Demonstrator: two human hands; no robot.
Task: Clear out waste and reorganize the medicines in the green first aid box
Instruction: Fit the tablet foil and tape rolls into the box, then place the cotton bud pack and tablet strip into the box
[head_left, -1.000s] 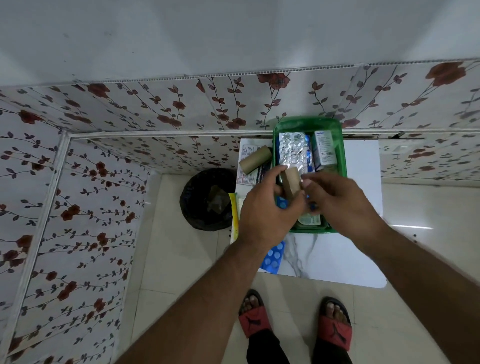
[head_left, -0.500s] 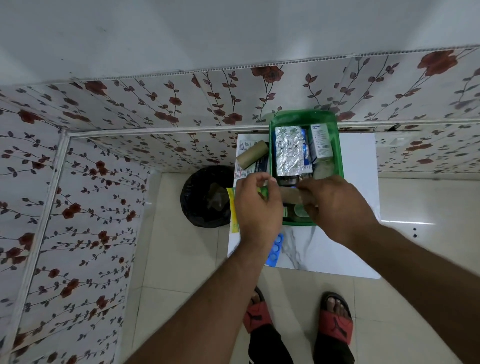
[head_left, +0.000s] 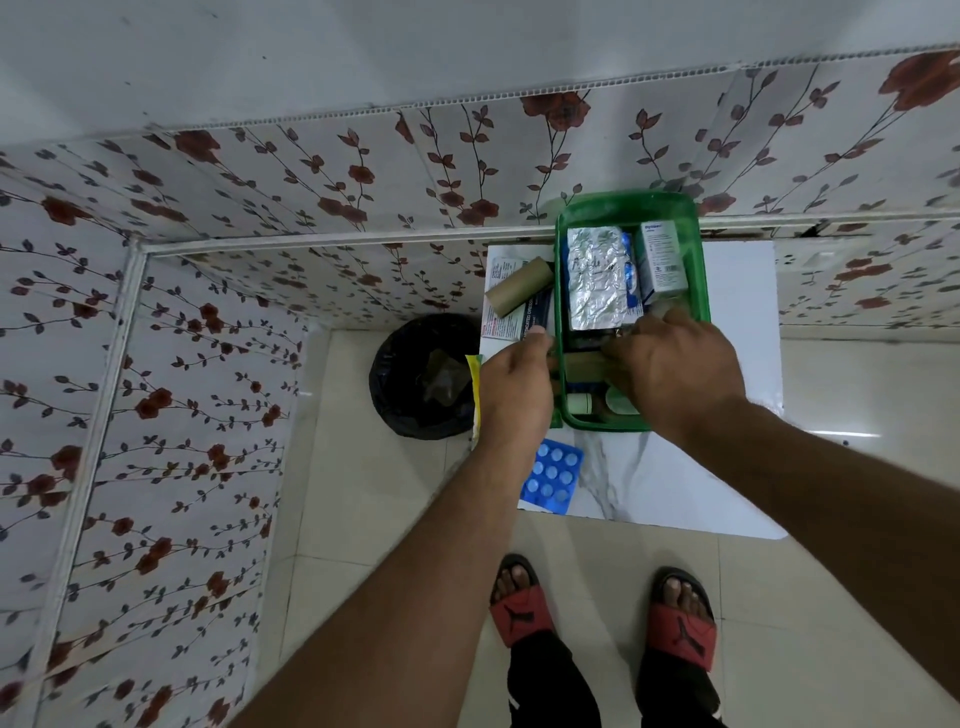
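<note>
Standing at the 12 o'clock end of the white marble-patterned table (head_left: 675, 483), the translucent green first aid box (head_left: 701, 291) is kept close for sorting. A tan cardboard-coloured roll (head_left: 584, 365) lies across its middle, apparently being seated there; the right hand (head_left: 675, 374) is curled over one end, its grasp hidden. The left hand (head_left: 517, 395) is bent at the box's 9 o'clock wall, seemingly to steady it; whether anything is pinched cannot be told. Crinkled foil strips (head_left: 597, 280) and a stiff carton (head_left: 662, 257) are packed upright toward 12. A black-lined bin (head_left: 421, 379) waits at 9 o'clock.
</note>
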